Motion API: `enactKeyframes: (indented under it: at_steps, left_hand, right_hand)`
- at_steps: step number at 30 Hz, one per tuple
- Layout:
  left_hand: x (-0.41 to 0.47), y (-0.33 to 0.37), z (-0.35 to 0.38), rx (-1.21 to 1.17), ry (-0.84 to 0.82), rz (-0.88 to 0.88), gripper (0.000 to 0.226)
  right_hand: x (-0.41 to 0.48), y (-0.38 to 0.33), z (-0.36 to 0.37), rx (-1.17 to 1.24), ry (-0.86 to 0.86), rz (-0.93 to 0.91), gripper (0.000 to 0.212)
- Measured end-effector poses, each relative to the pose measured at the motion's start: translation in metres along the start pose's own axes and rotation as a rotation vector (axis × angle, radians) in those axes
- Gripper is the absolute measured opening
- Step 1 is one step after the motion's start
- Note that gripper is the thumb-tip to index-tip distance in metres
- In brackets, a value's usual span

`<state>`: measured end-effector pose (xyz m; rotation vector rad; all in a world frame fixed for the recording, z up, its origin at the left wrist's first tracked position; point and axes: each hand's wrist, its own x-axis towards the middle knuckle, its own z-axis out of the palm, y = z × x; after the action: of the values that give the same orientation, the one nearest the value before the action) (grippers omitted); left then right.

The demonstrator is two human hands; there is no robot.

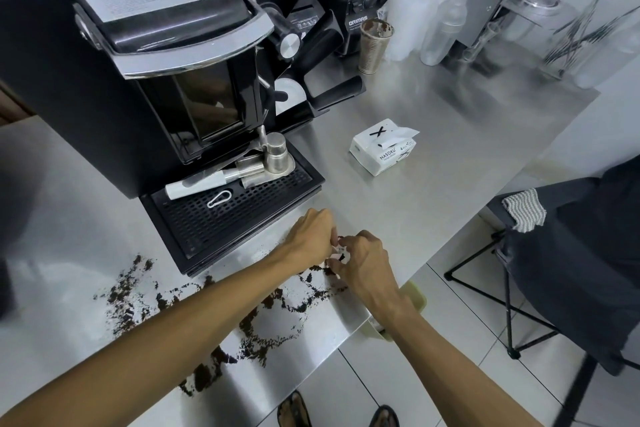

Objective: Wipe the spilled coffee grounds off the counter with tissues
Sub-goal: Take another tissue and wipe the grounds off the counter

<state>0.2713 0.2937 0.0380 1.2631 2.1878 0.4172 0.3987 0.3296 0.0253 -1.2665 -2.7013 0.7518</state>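
Nearest, dark coffee grounds (204, 374) lie scattered in clumps and trails over the steel counter (415, 201), from its front edge up to the hands. Just beyond, the left hand (311, 236) and right hand (367, 263) meet over the far end of the spill, both with fingers curled, pinching a small scrap of white tissue (334, 249) between them. Farther back sit the black drip tray (235, 215) of the coffee machine (156, 80), an opened tissue pack (379, 151) lying well apart from the hands, and a blender (353, 3) at the rear.
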Motion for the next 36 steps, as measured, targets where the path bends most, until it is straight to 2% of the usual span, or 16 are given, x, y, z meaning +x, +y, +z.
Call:
enactKeyframes:
  at_steps: [9, 13, 16, 20, 27, 36]
  left_hand:
    - [0.002, -0.012, -0.003, 0.058, -0.066, 0.137, 0.014]
    - [-0.001, -0.017, 0.001, 0.057, -0.038, 0.156, 0.015]
    - [-0.005, -0.020, 0.000, 0.004, -0.007, 0.185, 0.029]
    - [-0.009, -0.024, 0.001, -0.070, -0.010, 0.199, 0.041]
    - [-0.014, -0.028, 0.001, -0.138, -0.027, 0.189, 0.037]
    - [-0.017, -0.034, 0.011, -0.165, 0.030, 0.205, 0.045]
  right_hand:
    - [0.003, 0.002, 0.003, -0.042, -0.020, -0.037, 0.031]
    - [0.003, 0.002, 0.002, -0.045, -0.025, -0.044, 0.029]
    - [0.003, 0.001, 0.001, -0.052, -0.035, -0.058, 0.030]
    - [0.004, 0.000, 0.002, -0.078, -0.047, -0.069, 0.025]
    - [0.004, -0.001, 0.003, -0.078, -0.058, -0.081, 0.026]
    - [0.004, -0.001, 0.002, -0.082, -0.067, -0.095, 0.022]
